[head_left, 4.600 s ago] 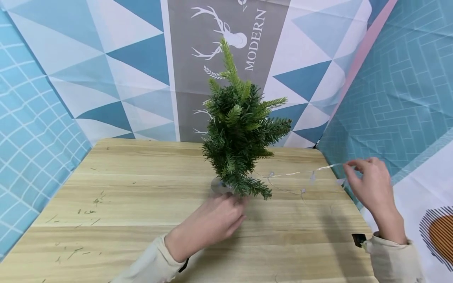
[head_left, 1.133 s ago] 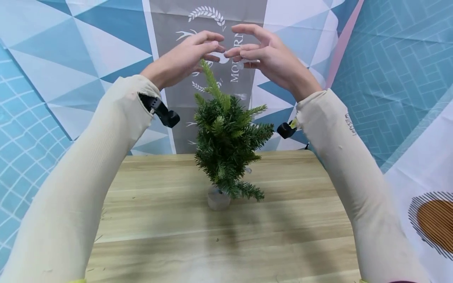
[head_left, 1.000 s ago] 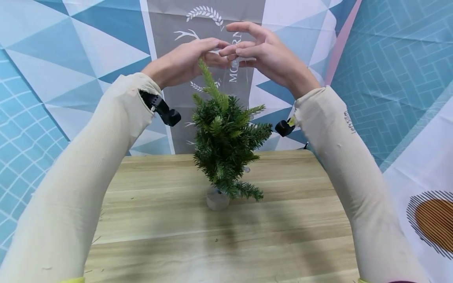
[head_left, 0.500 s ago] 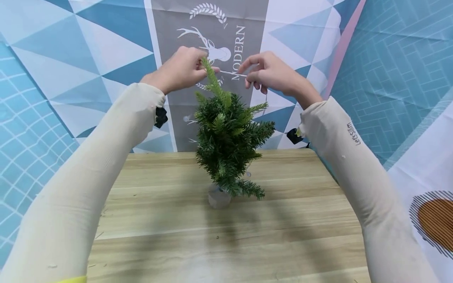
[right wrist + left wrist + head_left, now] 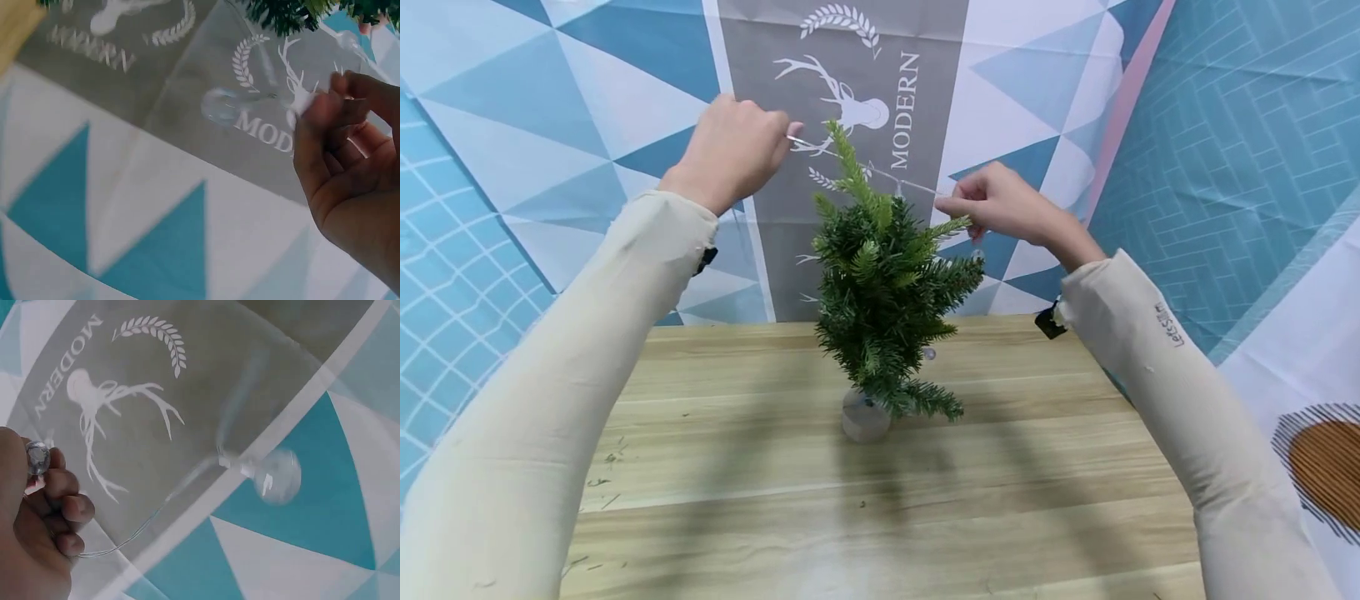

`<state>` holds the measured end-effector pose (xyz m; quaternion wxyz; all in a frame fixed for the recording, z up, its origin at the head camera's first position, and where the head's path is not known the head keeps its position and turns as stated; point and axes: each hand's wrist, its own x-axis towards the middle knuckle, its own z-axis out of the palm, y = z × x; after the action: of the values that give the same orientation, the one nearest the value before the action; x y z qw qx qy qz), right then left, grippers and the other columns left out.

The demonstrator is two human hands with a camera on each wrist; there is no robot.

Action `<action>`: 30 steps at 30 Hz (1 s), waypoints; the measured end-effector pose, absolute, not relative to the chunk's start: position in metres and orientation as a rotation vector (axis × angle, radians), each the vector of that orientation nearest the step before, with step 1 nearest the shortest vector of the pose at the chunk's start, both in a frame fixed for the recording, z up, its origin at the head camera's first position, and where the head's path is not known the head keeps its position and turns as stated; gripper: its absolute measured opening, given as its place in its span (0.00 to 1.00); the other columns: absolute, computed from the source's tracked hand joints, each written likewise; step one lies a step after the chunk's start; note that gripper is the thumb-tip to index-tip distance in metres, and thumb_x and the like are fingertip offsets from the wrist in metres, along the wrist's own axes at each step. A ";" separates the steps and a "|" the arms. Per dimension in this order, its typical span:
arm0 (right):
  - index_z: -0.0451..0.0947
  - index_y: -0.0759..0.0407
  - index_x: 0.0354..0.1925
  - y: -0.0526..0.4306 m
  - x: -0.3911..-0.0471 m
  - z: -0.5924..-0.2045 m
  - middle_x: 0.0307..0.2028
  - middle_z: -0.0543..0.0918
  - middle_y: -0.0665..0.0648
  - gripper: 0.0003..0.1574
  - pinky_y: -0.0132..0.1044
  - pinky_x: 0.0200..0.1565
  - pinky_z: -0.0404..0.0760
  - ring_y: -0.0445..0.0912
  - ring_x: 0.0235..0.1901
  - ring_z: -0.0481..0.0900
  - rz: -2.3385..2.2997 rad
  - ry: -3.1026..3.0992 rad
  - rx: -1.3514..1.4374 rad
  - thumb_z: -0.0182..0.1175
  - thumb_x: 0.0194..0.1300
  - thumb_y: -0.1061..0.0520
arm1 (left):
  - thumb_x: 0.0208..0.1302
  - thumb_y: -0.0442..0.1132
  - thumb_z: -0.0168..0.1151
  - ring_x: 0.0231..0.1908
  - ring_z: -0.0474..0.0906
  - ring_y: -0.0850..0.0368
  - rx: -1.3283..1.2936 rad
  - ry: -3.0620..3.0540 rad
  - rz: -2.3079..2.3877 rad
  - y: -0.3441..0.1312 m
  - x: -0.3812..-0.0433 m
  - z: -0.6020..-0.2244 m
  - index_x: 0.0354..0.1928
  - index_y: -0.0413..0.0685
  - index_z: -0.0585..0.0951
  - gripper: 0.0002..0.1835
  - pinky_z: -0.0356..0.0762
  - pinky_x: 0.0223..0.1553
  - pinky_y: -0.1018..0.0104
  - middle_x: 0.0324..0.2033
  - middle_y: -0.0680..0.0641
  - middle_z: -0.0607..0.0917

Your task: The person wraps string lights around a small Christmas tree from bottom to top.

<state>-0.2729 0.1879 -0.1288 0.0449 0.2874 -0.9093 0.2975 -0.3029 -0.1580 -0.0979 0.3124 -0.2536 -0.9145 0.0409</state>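
Has below a table [image 5: 752,550] of pale, streaked wood, marked by soft shadows and a patch of glare, and scattered at left with dark green bits [image 5: 612,500]. Faces a back cloth [image 5: 1015,50] of white and blue triangles, split by a grey band [image 5: 917,25]. Is flanked on the left by a light-blue cloth [image 5: 445,333] with a white grid, on the right by a teal cloth [image 5: 1262,142] in herringbone. Shows MODERN [image 5: 905,110] in white capitals running sideways up the band, beside a deer head [image 5: 868,113]. Bears small dark lettering [image 5: 1168,325] on the right sleeve [image 5: 1187,408], seemingly Let'sslim.

Pinches a thin wire [image 5: 921,187] in the left hand [image 5: 722,154], up and left of the tree [image 5: 887,292]. Pinches it again, lower, between thumb and fingers of the right hand [image 5: 1000,204], just above the right-hand branches. Stretches it between the two, behind the treetop. Dangles clear bulbs from it, one near the left hand [image 5: 278,476], another, blurred, near the right [image 5: 220,106]. Has the tree upright on its pale base [image 5: 865,417], on the table.
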 end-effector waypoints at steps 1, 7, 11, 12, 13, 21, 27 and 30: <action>0.77 0.67 0.28 0.194 -0.271 -0.134 0.20 0.80 0.62 0.28 0.37 0.36 0.83 0.52 0.22 0.81 1.014 -2.767 0.867 0.57 0.73 0.44 | 0.80 0.48 0.40 0.17 0.64 0.47 -0.648 -2.417 0.068 -0.160 -0.302 -0.097 0.21 0.41 0.70 0.27 0.66 0.27 0.51 0.13 0.44 0.70; 0.75 0.70 0.37 0.230 -0.260 -0.165 0.33 0.82 0.62 0.26 0.39 0.40 0.84 0.51 0.33 0.83 1.363 -2.696 0.800 0.51 0.77 0.46 | 0.74 0.56 0.51 0.13 0.57 0.58 -0.679 -2.630 -0.151 -0.166 -0.296 -0.095 0.17 0.47 0.65 0.29 0.60 0.18 0.64 0.10 0.52 0.62; 0.75 0.65 0.42 0.239 -0.259 -0.183 0.34 0.82 0.64 0.18 0.37 0.36 0.81 0.50 0.32 0.82 1.358 -2.699 0.770 0.51 0.77 0.50 | 0.75 0.59 0.49 0.13 0.60 0.57 -0.772 -2.744 -0.176 -0.170 -0.293 -0.097 0.18 0.48 0.68 0.29 0.64 0.20 0.63 0.11 0.52 0.63; 0.76 0.64 0.42 0.238 -0.259 -0.187 0.34 0.82 0.63 0.16 0.36 0.35 0.80 0.49 0.32 0.81 1.327 -2.698 0.768 0.52 0.77 0.52 | 0.75 0.58 0.48 0.13 0.61 0.57 -0.779 -2.746 -0.175 -0.172 -0.292 -0.096 0.18 0.47 0.71 0.29 0.64 0.21 0.62 0.11 0.52 0.63; 0.77 0.63 0.43 0.237 -0.260 -0.191 0.33 0.82 0.61 0.13 0.35 0.35 0.79 0.48 0.32 0.81 1.290 -2.696 0.766 0.53 0.76 0.54 | 0.76 0.57 0.47 0.13 0.60 0.57 -0.785 -2.742 -0.179 -0.173 -0.292 -0.096 0.20 0.46 0.74 0.29 0.64 0.21 0.62 0.11 0.52 0.64; 0.80 0.66 0.48 0.217 -0.273 -0.216 0.37 0.84 0.60 0.10 0.32 0.34 0.75 0.47 0.35 0.81 1.294 -2.550 0.776 0.56 0.72 0.66 | 0.76 0.54 0.46 0.12 0.59 0.56 -0.615 -2.737 -0.104 -0.200 -0.289 -0.092 0.18 0.42 0.75 0.30 0.60 0.18 0.62 0.10 0.51 0.62; 0.80 0.65 0.54 0.211 -0.275 -0.224 0.53 0.81 0.63 0.28 0.36 0.33 0.66 0.44 0.33 0.73 1.298 -2.588 0.800 0.41 0.65 0.76 | 0.76 0.51 0.46 0.11 0.59 0.54 -0.497 -2.734 -0.031 -0.232 -0.281 -0.093 0.12 0.45 0.63 0.32 0.58 0.18 0.62 0.09 0.51 0.59; 0.79 0.64 0.55 0.217 -0.268 -0.231 0.50 0.80 0.63 0.25 0.33 0.32 0.73 0.45 0.28 0.71 1.341 -2.597 0.758 0.43 0.67 0.74 | 0.77 0.50 0.45 0.11 0.57 0.55 -0.522 -2.720 -0.096 -0.240 -0.273 -0.097 0.12 0.45 0.63 0.31 0.58 0.17 0.63 0.09 0.51 0.59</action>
<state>-0.2681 0.2170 -0.2309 0.0613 0.2505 -0.8585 0.4433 -0.2727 -0.2404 -0.0972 0.1842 -0.1853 -0.9647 -0.0341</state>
